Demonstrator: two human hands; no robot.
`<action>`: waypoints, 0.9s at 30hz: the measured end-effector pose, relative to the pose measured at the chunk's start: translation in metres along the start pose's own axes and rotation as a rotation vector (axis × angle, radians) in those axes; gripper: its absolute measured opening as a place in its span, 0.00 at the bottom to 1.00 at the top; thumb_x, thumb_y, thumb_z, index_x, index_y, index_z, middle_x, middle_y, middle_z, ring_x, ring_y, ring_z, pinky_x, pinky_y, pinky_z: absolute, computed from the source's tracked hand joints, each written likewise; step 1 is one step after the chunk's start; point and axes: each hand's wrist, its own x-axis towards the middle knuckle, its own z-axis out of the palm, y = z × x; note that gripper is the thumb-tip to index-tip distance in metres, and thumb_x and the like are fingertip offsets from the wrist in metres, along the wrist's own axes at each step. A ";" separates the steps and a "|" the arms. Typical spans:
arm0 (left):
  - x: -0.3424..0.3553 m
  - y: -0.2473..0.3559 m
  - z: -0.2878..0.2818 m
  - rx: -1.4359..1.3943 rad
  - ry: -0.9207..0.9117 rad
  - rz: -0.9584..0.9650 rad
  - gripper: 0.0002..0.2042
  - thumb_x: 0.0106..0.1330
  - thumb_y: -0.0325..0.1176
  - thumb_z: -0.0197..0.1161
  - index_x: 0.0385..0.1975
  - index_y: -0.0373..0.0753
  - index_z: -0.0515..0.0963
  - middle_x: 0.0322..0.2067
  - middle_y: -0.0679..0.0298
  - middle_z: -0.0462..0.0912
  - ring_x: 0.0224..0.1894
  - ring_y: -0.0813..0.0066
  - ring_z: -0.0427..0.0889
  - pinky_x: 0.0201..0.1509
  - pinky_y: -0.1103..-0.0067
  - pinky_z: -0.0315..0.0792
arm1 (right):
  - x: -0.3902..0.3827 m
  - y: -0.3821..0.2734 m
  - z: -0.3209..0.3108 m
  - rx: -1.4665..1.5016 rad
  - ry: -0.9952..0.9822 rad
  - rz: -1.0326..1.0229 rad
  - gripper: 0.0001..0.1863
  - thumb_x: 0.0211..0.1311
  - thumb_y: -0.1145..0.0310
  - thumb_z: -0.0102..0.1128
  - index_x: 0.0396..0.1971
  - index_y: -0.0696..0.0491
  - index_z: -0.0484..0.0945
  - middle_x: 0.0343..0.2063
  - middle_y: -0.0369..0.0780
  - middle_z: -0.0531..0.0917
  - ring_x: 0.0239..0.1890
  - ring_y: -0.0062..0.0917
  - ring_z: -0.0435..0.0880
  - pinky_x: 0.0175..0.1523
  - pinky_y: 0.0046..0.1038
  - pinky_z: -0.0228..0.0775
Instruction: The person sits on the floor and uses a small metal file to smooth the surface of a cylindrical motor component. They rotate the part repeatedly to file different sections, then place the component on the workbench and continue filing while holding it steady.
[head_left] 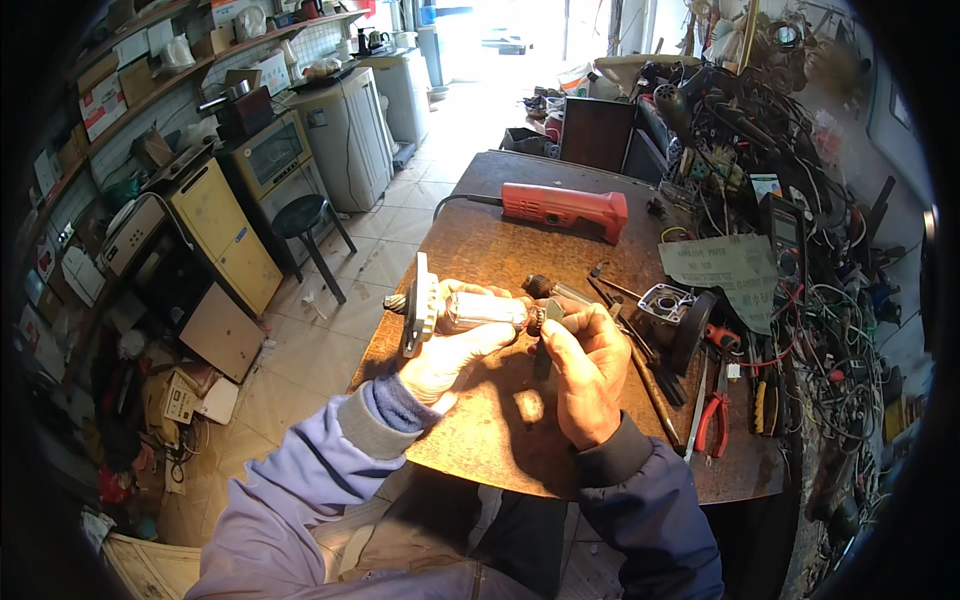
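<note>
My left hand (450, 362) is closed around a motor armature (480, 312) with copper windings, held level above the table. A pale metal flange (421, 305) and a small spiral pinion (394, 303) sit on its left end. At the armature's right end, my right hand (588, 365) pinches a small dark strip (553, 312), apparently sandpaper, against the commutator (535, 318). The strip's far side is hidden by my fingers. Beyond both hands, a red power tool housing (565, 208) with a black cord lies on the brown wooden table (450, 440).
Right of my hands lie a printed paper sheet (722, 272), a metal gear housing (665, 300), a black disc guard (694, 330), a hammer (652, 390) and red-handled pliers (713, 425). Tangled wires (840, 350) line the right wall. A black stool (300, 217) stands left.
</note>
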 end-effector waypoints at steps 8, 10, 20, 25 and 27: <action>0.000 0.003 0.002 0.033 -0.001 -0.029 0.19 0.55 0.16 0.67 0.45 0.36 0.70 0.44 0.55 0.82 0.53 0.62 0.81 0.59 0.68 0.75 | 0.000 -0.007 0.000 0.000 0.000 0.018 0.03 0.61 0.77 0.59 0.31 0.60 0.74 0.37 0.38 0.79 0.34 0.14 0.74 0.41 0.19 0.68; 0.001 0.002 0.000 0.095 -0.079 0.046 0.17 0.58 0.18 0.66 0.47 0.33 0.74 0.43 0.56 0.83 0.48 0.69 0.82 0.50 0.76 0.77 | 0.001 -0.007 0.000 0.004 0.006 0.009 0.03 0.61 0.77 0.59 0.31 0.60 0.73 0.35 0.37 0.79 0.34 0.14 0.73 0.41 0.19 0.68; -0.002 0.016 0.005 0.394 -0.309 -0.081 0.24 0.59 0.19 0.63 0.57 0.30 0.68 0.53 0.50 0.79 0.55 0.65 0.80 0.57 0.72 0.76 | 0.007 -0.019 -0.006 0.089 0.047 0.139 0.05 0.61 0.77 0.57 0.26 0.58 0.72 0.28 0.34 0.78 0.29 0.13 0.72 0.35 0.19 0.66; 0.002 0.012 0.007 0.487 -0.542 -0.145 0.25 0.56 0.19 0.69 0.55 0.32 0.71 0.54 0.51 0.78 0.56 0.63 0.79 0.62 0.70 0.74 | 0.016 -0.008 -0.015 0.017 0.103 0.187 0.05 0.61 0.75 0.61 0.29 0.60 0.75 0.25 0.36 0.79 0.26 0.16 0.76 0.33 0.21 0.69; -0.001 0.014 0.004 0.304 -0.449 -0.309 0.25 0.56 0.19 0.69 0.55 0.32 0.71 0.56 0.50 0.76 0.58 0.61 0.77 0.60 0.70 0.75 | 0.018 -0.017 -0.015 -0.001 0.145 0.183 0.06 0.62 0.73 0.62 0.31 0.59 0.75 0.25 0.37 0.80 0.27 0.16 0.76 0.33 0.22 0.69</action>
